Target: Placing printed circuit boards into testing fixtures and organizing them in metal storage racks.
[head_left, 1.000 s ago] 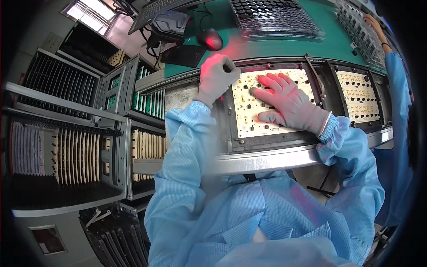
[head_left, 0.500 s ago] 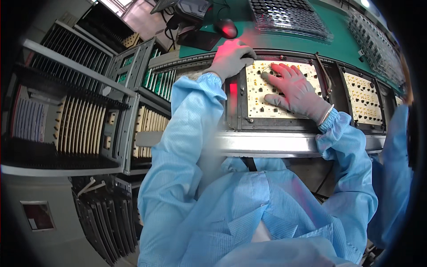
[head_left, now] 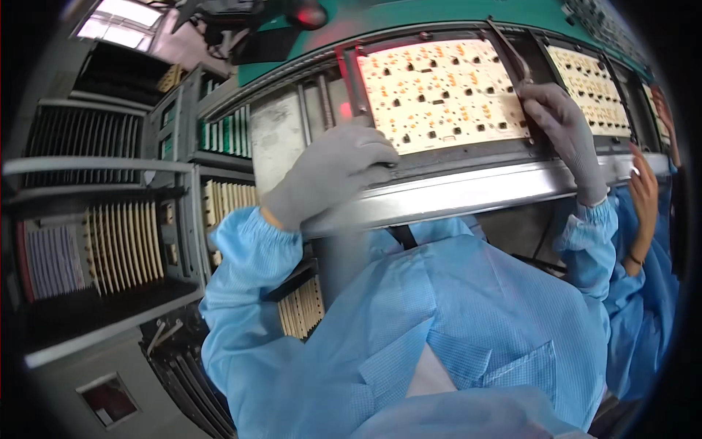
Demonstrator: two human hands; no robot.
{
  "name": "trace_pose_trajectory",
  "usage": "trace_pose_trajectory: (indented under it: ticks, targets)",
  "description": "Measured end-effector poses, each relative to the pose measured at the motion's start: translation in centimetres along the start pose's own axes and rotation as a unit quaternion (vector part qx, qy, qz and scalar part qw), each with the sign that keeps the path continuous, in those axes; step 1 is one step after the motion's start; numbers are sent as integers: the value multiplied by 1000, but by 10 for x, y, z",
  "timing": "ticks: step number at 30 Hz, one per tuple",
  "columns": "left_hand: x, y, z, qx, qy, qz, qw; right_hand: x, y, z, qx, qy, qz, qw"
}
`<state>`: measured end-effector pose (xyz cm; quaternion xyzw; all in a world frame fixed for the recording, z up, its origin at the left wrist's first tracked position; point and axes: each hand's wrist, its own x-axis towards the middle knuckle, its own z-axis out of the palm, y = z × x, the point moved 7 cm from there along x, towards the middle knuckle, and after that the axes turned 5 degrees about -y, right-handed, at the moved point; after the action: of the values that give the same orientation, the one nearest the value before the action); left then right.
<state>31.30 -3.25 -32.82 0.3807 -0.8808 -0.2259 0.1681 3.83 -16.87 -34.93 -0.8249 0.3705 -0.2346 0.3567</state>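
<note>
Right hand [head_left: 567, 128] moved off circuit board [head_left: 442, 95] to its right edge, left hand [head_left: 329, 167] to its near-left corner; both grips curled, can't tell if pinching. Board lies between, long axis left-right.

Bright window [head_left: 121, 28], metal racks [head_left: 95, 167], green benchtop [head_left: 409, 13]

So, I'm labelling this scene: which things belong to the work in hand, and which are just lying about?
Apparently in use:
cream circuit board
black frame around it, left hand at its near-left corner, right hand at its right side

Apparently just around:
computer mouse
black mouse pad
upright cream boards at left
</note>
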Motion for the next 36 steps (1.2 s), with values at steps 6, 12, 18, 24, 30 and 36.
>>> trace_pose_trajectory:
  ticks: [6,12,18,24,30,36]
  targets:
    - [4,-12,-3,118,-29,-17,992,-38,4,-4,11,-17,44,999]
    - [10,-24,6,169,-2,-15,986,-27,0,-6,-165,-33,28,985]
    - [19,-38,8,43,7,-55,998,-24,-3,3,-348,1,-147,926]
    - [18,-49,15,33,7,-52,998,-28,-2,14,-434,33,-242,867]
    - [14,-50,14,-20,9,-100,995,-5,-34,13,-466,3,-292,835]
    - [7,-43,-3,-117,-24,-148,982,-19,-21,2,-273,-100,-154,944]
